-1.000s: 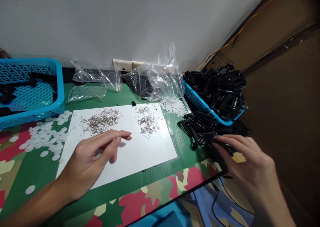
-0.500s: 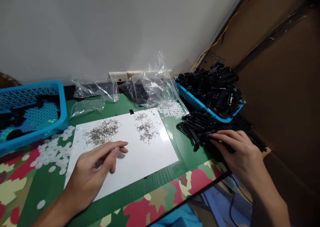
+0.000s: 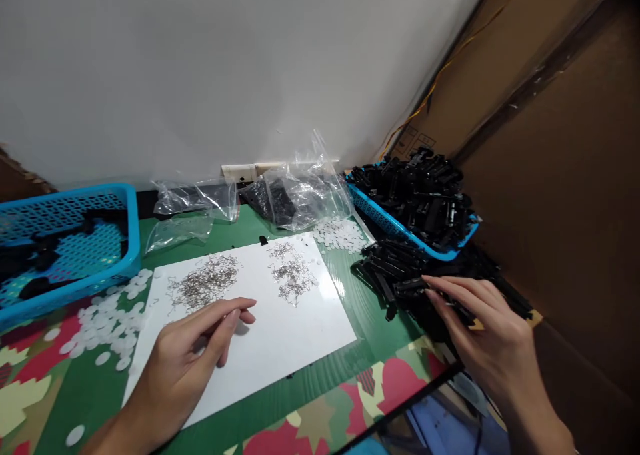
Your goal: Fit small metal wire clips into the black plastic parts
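Observation:
My left hand (image 3: 187,358) hovers over the white sheet (image 3: 280,348), thumb resting against loosely curled fingers, with nothing visible in them. Close by on the sheet lie two heaps of tiny bent wire pieces, a larger heap (image 3: 205,283) and a smaller heap (image 3: 293,278). At the right, my right hand (image 3: 493,328) pinches the end of a long black plastic part (image 3: 413,286) between thumb and fingers. That part lies at the pile of similar black parts (image 3: 385,268) on the table; my fingers hide its near end.
A blue basket (image 3: 400,227) heaped with black parts stands behind the pile. Another blue basket (image 3: 133,241) is at the left, beside scattered white discs (image 3: 107,325). Clear plastic bags (image 3: 320,195) and more white discs (image 3: 340,235) lie along the back wall.
The view has tilted slightly upward, so the table sits lower. My right hand has drawn back a little from the pile, and the black part shows more clearly. My left hand keeps its pose.

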Demonstrator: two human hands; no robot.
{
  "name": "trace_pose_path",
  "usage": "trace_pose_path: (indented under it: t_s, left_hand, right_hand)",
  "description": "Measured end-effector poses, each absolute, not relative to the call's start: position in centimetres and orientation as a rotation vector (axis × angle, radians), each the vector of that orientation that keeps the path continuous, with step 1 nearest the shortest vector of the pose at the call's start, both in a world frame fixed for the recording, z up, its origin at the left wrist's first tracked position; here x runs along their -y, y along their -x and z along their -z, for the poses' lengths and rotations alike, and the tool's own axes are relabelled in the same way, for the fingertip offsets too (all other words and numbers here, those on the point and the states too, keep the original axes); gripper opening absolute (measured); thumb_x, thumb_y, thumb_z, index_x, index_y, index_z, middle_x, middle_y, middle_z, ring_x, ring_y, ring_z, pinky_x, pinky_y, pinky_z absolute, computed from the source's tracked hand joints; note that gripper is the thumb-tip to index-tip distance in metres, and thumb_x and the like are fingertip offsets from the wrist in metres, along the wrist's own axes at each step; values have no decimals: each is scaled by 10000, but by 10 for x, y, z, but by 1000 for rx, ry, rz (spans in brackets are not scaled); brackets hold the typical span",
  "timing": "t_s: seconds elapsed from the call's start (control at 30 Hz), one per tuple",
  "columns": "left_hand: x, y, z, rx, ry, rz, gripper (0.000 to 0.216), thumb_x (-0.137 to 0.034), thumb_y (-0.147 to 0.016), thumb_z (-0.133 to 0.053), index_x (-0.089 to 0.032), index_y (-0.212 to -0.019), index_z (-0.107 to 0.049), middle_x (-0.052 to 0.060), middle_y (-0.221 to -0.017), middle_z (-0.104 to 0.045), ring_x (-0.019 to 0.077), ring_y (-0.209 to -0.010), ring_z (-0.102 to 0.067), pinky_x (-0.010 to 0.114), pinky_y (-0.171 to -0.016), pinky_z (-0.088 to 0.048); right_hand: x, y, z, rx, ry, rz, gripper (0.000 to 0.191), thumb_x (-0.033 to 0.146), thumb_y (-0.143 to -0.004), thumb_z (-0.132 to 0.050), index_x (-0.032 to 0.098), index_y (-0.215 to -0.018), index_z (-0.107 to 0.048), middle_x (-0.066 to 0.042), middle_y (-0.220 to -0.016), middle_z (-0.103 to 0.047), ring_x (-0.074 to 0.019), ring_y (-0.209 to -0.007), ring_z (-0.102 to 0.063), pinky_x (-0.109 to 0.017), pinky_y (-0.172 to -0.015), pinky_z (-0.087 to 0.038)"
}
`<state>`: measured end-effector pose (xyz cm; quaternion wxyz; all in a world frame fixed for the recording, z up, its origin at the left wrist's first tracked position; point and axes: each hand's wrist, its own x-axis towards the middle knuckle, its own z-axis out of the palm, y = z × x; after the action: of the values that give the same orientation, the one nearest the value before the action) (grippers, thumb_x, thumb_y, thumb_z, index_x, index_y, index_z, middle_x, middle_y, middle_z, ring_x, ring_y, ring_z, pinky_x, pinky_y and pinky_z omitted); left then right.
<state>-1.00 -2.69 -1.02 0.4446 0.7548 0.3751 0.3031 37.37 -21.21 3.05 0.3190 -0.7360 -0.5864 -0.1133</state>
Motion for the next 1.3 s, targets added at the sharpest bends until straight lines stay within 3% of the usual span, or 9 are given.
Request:
trace_pose_path:
  t_s: [0.13, 0.23, 0.43, 0.6, 0.77, 0.93, 1.03, 1.2, 1.3]
  left_hand:
    - [23, 11, 8, -972, -2025, -798, 282, -358, -1068, -582, -264, -1276, -748, 47, -994, -768, 143, -663, -666, 241, -549, -528]
    - [15, 16, 2, -1017, -2217, -859, 270, -310, -1068, -575, -236, -1271, -737, 46, -972, -763, 155, -725, -698, 245, -599, -533]
    - [-8, 33, -15, -1138, -2588, -1060, 294, -239, -1064, -534, -167, -1263, -738, 101, -1124, -816, 212, -883, -779, 295, -770, -583]
    - [-33, 66, -26, -1613, -2669, -1069, 290, -274, -1063, -532, -197, -1197, -778, 65, -1005, -842, 193, -739, -761, 276, -625, -487]
    - [-60, 104, -33, -2104, -2480, -1091, 355, -288, -1080, -471, -193, -1277, -751, 85, -1017, -808, 233, -863, -743, 307, -673, -441]
    - [-71, 116, -31, -2223, -2356, -992, 376, -293, -1081, -436, -194, -1251, -756, 101, -1084, -758, 275, -1075, -684, 336, -796, -458]
    - [-70, 114, -29, -2198, -2319, -954, 379, -307, -1077, -431, -209, -1241, -758, 98, -1147, -755, 283, -1118, -671, 344, -818, -454]
    - [-83, 114, -36, -2183, -2169, -553, 425, -400, -1071, -404, -247, -1327, -707, 112, -1257, -753, 313, -993, -709, 371, -766, -441]
    - [-111, 114, -47, -2161, -2094, -302, 430, -457, -1026, -473, -195, -1249, -731, 178, -1114, -779, 366, -967, -709, 402, -788, -451]
  right_hand:
    - [201, -348, -41, 1357, 1804, 238, 236, 251, -1028, -637, 332, -1202, -775, -42, -976, -745, -233, -808, -698, -371, -723, -527]
    - [176, -329, -41, 1601, 1697, 33, 232, 240, -1025, -639, 324, -1204, -759, -22, -912, -737, -186, -700, -686, -307, -621, -511]
    - [97, -291, -59, 2144, 1665, -378, 234, 296, -1091, -544, 311, -1220, -739, -23, -969, -765, -179, -715, -716, -291, -648, -509]
    - [32, -269, -74, 2253, 1551, -341, 280, 399, -1097, -544, 278, -1202, -774, -50, -1010, -781, -170, -673, -706, -299, -650, -512]
    - [8, -266, -37, 2197, 1521, -134, 372, 377, -1141, -421, 204, -1231, -738, -93, -999, -732, -189, -708, -700, -321, -657, -513]
    - [16, -275, -13, 2231, 1542, -126, 373, 347, -1149, -384, 221, -1268, -714, -91, -986, -712, -212, -776, -709, -330, -700, -516]
    - [18, -276, -19, 2218, 1584, -137, 354, 361, -1140, -404, 239, -1226, -725, -80, -987, -717, -192, -700, -672, -321, -674, -490]
    - [15, -275, -30, 2139, 1710, -374, 303, 390, -1090, -515, 242, -1080, -779, -63, -995, -738, -177, -668, -646, -302, -652, -465]
    - [14, -269, -26, 2114, 1746, -368, 259, 378, -1061, -566, 255, -1046, -793, -41, -955, -749, -192, -750, -680, -296, -703, -460]
